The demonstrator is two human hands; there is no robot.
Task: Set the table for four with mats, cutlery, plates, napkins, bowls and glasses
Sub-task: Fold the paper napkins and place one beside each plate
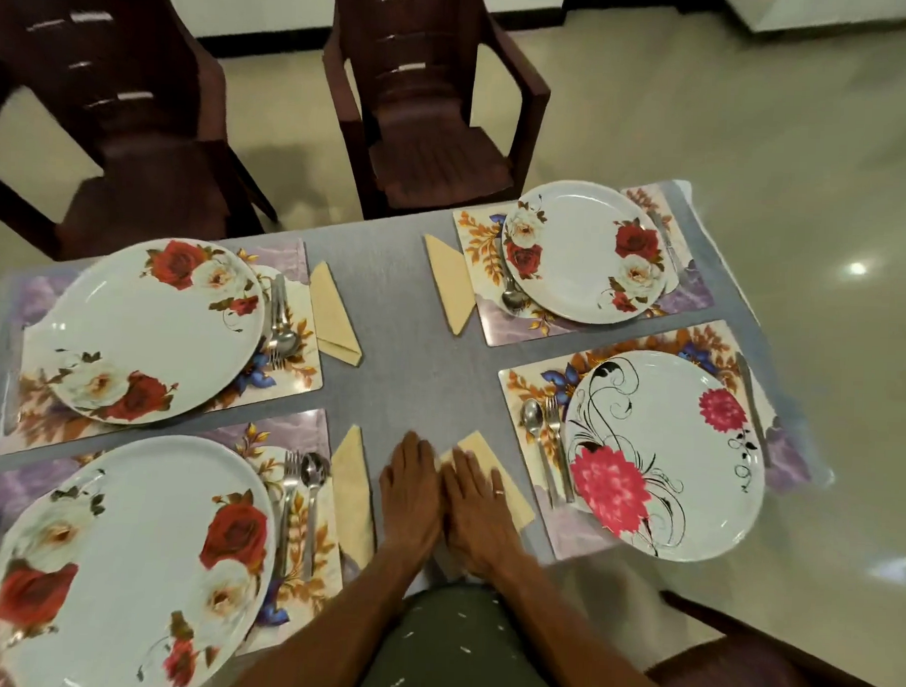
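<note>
Yellow napkin point(492, 473) lies near the desk's point(415, 342) near edge; right hand point(478, 514) presses it flat, left hand point(409, 496) beside, fingers extended, gripping nothing.

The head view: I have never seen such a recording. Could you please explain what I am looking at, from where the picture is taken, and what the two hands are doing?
There is no machine here. A person wears one camera on the head, so you look down along their arms at a grey table. Four floral mats each carry a plate and cutlery. Three plates have red and white roses; the near right plate has pink flowers. Three folded yellow napkins lie beside mats. The fourth napkin lies under the hands: the left hand rests flat beside it, and the right hand presses on it. Nothing is lifted. No bowls or glasses are visible. Dark chairs stand beyond the table.
</note>
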